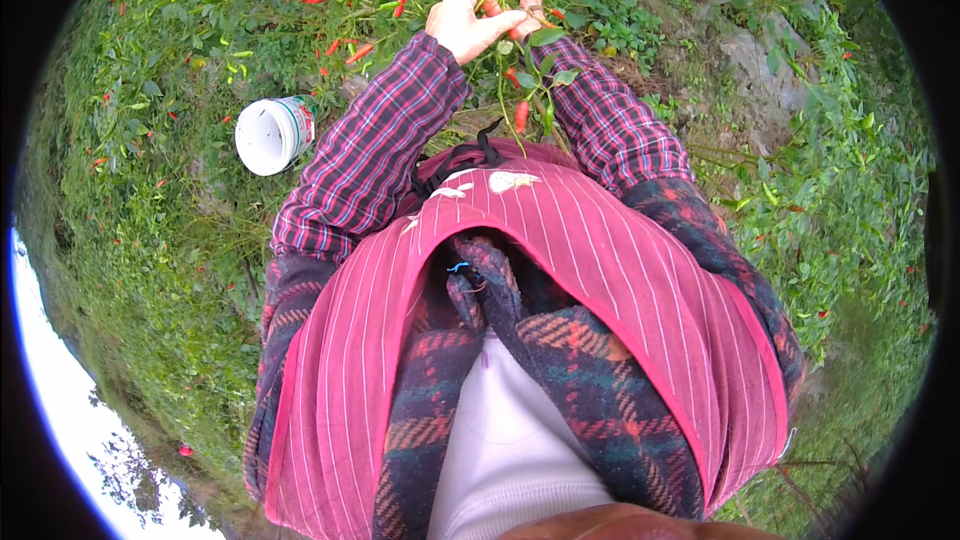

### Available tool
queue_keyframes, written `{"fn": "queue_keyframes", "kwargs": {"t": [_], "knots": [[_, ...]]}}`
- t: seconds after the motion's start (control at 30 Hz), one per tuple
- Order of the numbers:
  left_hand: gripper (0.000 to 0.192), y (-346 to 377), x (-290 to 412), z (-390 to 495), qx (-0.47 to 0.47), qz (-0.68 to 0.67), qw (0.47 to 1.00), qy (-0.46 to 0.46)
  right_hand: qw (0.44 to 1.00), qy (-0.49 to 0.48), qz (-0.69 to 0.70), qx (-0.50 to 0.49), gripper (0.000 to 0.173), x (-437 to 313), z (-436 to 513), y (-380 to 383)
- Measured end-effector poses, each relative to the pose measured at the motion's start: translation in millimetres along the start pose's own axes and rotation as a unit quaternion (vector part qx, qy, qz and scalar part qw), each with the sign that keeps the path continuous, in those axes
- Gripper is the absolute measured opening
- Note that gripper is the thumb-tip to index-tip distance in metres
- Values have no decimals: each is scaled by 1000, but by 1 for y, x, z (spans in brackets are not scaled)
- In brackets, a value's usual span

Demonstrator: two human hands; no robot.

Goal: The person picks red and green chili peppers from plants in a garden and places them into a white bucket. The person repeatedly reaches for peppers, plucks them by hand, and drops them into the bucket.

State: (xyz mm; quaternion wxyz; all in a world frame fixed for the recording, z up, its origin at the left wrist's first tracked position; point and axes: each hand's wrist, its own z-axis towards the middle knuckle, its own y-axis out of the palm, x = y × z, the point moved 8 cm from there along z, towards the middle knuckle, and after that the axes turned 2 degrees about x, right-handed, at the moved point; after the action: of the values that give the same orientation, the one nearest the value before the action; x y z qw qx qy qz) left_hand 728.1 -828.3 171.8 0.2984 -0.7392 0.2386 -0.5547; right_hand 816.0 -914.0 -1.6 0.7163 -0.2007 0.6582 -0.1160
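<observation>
My left hand (466, 24) reaches in at the top middle among chili plants, its thumb stretched towards my right hand and its index finger curled. Whether anything is pinched there is too small to tell. Right beside it, my right hand (530, 11) grips a chili branch (546, 37) with green leaves. From this branch hang a red chili pepper (522, 117) and a green one (549, 118), below my wrists. More red chili peppers (360, 54) grow left of my left hand.
A white plastic bucket (267, 136) with a printed label leans tilted among the plants, left of my left forearm. Greyish ground or sheeting (765, 75) shows at the right. Dense chili plants (832, 195) surround me. My striped red apron (637, 240) bulges below my hands.
</observation>
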Motion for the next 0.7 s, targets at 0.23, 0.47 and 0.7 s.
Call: {"fn": "queue_keyframes", "kwargs": {"t": [0.23, 0.47, 0.7], "knots": [[17, 4, -29, -4, -54, -311, 945, -88, 976, -136, -162, 54, 67, -38, 10, -35], [24, 8, -53, -13, -91, -377, 910, -148, 960, -261, -57, 81, 70, -127, -51, -63], [20, 15, -80, -15, -129, -317, 921, -188, 997, 52, 55, 9, 55, -145, -34, -63]]}}
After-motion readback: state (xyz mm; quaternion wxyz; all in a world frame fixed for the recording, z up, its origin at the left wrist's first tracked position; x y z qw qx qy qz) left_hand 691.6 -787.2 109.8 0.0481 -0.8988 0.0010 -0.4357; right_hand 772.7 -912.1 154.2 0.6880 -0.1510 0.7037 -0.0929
